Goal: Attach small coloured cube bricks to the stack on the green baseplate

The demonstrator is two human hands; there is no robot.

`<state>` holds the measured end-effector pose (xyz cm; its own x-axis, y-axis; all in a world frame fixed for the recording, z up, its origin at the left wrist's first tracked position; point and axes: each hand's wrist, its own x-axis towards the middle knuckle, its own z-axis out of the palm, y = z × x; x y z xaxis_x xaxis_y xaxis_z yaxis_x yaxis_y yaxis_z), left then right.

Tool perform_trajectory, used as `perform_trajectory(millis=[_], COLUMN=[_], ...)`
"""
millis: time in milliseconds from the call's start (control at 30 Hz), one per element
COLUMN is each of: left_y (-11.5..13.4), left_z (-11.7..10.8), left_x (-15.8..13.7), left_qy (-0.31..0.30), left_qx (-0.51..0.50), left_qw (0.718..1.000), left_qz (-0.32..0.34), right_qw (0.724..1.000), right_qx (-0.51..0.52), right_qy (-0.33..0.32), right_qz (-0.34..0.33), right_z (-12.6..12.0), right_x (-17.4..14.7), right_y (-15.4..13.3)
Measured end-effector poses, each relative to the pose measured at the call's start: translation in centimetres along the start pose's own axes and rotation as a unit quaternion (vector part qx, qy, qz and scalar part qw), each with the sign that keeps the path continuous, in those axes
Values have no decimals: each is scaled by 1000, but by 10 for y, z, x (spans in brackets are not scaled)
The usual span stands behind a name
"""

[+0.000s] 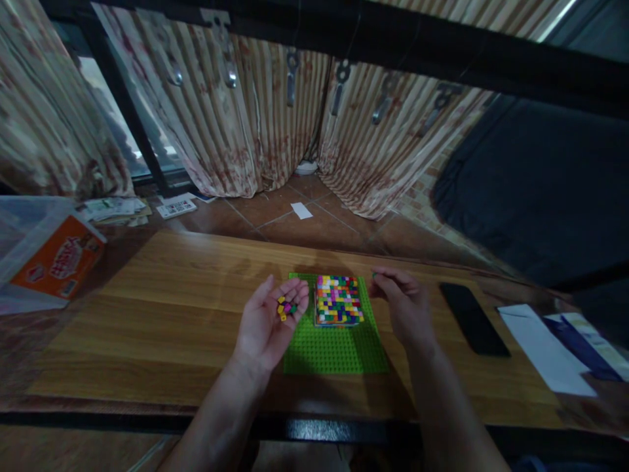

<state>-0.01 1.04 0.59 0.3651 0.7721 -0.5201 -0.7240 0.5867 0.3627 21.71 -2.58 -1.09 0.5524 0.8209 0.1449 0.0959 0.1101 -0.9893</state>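
My left hand (270,318) is palm up and cupped, with several small toy bricks (284,308) in yellow, pink, green and a dark colour lying in it. Between the thumb and finger of my right hand (405,301) is a tiny green brick (376,276), mostly covered by the fingertips. Between the two hands stands a square block of many coloured bricks (339,300), its top a mix of white, yellow, pink, red, green and blue. It sits on the upper part of a green studded baseplate (337,354). Neither hand touches the block.
The wooden table (147,328) carries a black phone (474,319) right of my right hand. Farther right lies white paper (545,354). At the far left is a clear plastic box (29,242) with an orange label. A dark bar (314,29) with hooks crosses overhead, before striped curtains (275,118).
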Motion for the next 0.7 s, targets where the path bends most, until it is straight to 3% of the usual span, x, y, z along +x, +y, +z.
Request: perform_trajectory(millis=[267, 500, 700], left_y=[0, 0, 0], left_z=[-1, -2, -1], left_x=[2, 4, 2], left_qy=[2, 0, 5], left_qx=[-5, -4, -3], left_qw=[1000, 1000, 1000], left_qz=[4, 2, 3], right_qw=[989, 952, 955], right_qx=[-126, -223, -228], right_qy=[-43, -85, -88], right_qz=[-66, -193, -167], right_z=[2, 11, 24], right_x=[-4, -12, -15], right_y=[-3, 3, 23])
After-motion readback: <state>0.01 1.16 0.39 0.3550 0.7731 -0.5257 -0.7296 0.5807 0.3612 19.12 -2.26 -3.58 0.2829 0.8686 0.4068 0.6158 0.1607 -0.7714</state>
